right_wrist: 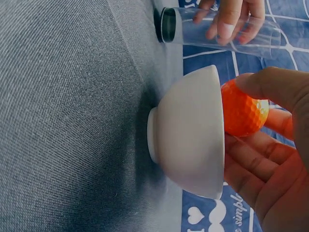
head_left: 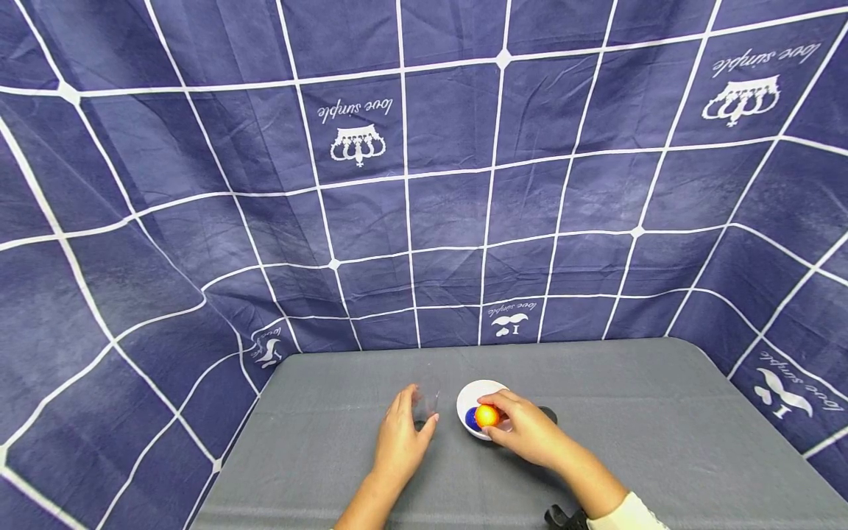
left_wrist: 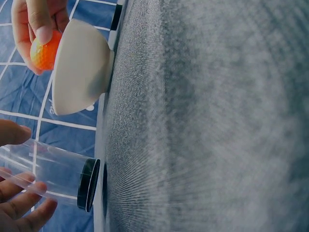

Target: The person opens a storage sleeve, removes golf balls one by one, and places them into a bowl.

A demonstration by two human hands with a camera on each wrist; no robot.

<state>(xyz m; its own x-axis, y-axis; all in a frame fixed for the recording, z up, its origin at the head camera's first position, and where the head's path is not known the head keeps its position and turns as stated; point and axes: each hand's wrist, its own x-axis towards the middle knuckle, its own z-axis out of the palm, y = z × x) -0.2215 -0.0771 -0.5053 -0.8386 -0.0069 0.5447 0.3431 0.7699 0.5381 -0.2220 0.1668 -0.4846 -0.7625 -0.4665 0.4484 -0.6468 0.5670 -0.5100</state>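
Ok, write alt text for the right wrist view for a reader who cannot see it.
A right hand pinches an orange dimpled ball at the rim of a white bowl standing on a grey tablecloth. Beyond the bowl, the left hand holds a clear tube with a black base.

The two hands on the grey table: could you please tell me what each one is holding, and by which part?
The right hand pinches the orange ball by its sides, over the white bowl. The left hand grips the clear glass around its upper wall.
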